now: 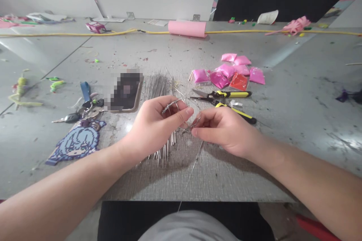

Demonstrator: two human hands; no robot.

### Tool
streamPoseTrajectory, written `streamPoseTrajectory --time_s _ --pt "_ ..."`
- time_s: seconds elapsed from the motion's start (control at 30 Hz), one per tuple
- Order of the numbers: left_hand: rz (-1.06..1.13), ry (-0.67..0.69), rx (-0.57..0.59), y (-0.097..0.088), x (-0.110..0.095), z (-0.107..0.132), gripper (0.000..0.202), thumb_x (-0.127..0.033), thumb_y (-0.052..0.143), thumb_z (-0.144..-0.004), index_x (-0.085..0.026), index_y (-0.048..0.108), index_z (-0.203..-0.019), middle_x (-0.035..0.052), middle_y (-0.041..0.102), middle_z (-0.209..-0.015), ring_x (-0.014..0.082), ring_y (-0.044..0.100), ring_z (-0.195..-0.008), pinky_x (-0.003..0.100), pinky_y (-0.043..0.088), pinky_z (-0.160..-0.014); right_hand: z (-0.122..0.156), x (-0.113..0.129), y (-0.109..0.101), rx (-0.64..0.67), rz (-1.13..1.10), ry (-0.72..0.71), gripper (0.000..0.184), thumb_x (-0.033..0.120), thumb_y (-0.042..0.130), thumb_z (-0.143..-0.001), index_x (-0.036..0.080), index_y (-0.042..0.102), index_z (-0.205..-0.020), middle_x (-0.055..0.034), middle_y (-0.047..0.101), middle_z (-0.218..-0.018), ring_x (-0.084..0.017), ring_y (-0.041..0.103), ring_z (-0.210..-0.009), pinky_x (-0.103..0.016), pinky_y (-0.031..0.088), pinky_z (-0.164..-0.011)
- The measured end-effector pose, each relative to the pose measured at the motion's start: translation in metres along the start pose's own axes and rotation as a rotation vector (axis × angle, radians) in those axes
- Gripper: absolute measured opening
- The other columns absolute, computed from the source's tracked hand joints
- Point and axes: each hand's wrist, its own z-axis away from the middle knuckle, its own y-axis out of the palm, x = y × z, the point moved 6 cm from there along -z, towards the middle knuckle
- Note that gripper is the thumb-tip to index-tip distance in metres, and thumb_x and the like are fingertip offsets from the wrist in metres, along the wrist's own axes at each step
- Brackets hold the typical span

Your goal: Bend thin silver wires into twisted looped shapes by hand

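My left hand [157,124] is closed around a small coil of thin silver wire [173,104], thumb and fingers pinching it. My right hand [223,130] pinches the same wire just to the right of the coil. A loose wire tail [195,163] runs down from my hands toward the table's front edge. Under my hands lies a bundle of straight thin metal wires [158,86] on the grey table [226,180].
Yellow-handled pliers [226,98] lie just behind my right hand. Several small pink bead bags [229,71] sit farther back. A phone [126,90], keys [85,109] and a pixel-bead charm [76,143] lie to the left. A pink roll [187,28] and yellow cord [68,34] cross the back.
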Motion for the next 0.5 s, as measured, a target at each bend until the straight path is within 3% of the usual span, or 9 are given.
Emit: streamPoseTrajectory --time_s 0.2,0.3,0.5 --pt "-0.004 0.038 -0.047 -0.003 -0.003 -0.001 0.022 -0.037 0.07 -0.088 -0.018 0.062 -0.081 -0.0001 0.064 -0.071 0.012 0.06 -0.065 0.023 0.049 -0.061 0.0 0.007 0.0 -0.12 0.014 -0.032 0.013 0.032 0.065 -0.089 0.019 0.067 -0.087 -0.0008 0.067 -0.078 -0.014 0.056 -0.067 -0.026 0.04 -0.058" --pt "-0.011 0.064 -0.082 -0.004 -0.004 -0.001 0.022 -0.037 0.069 -0.09 -0.018 0.06 -0.081 -0.0008 0.064 -0.07 0.0109 0.059 -0.065 0.022 0.047 -0.061 0.002 0.011 -0.001 -0.193 0.0 -0.046 0.016 0.035 0.063 -0.091 0.019 0.064 -0.091 0.0004 0.064 -0.073 -0.013 0.054 -0.062 -0.026 0.038 -0.054" --pt "-0.042 0.109 -0.114 -0.005 -0.006 0.002 0.022 -0.034 0.067 -0.092 -0.018 0.058 -0.08 -0.0015 0.063 -0.071 0.0109 0.062 -0.069 0.022 0.051 -0.066 0.003 0.014 0.003 -0.146 -0.061 -0.046 0.018 0.035 0.06 -0.093 0.02 0.06 -0.083 0.0048 0.052 -0.065 -0.01 0.044 -0.057 -0.024 0.034 -0.052"
